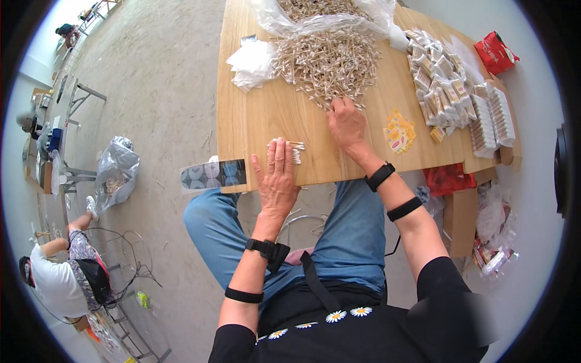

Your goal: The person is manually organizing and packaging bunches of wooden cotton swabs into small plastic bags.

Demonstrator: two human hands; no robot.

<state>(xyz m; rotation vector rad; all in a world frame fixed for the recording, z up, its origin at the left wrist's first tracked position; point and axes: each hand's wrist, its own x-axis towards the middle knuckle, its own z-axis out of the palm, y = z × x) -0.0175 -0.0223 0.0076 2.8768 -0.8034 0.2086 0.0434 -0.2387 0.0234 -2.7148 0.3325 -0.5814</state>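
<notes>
A large heap of cotton swabs [327, 63] spreads over the wooden table [248, 127]. At its near tip is my right hand [347, 123], fingers curled and pinched together among the swabs; exactly how many they grip is hidden. My left hand [277, 175] lies flat near the table's front edge, its fingers stretched out on a small row of swabs [296, 151] whose ends show on both sides of the fingers. Yellow printed labels [399, 131] are scattered to the right of my right hand.
Clear plastic bags [253, 63] lie left of the heap. Packed swab bundles [445, 88] are piled at the right, by a red pouch [495, 52]. A cardboard box [460, 221] stands below the table's right side. A person [60, 278] sits at the far left, near a bag [117, 174].
</notes>
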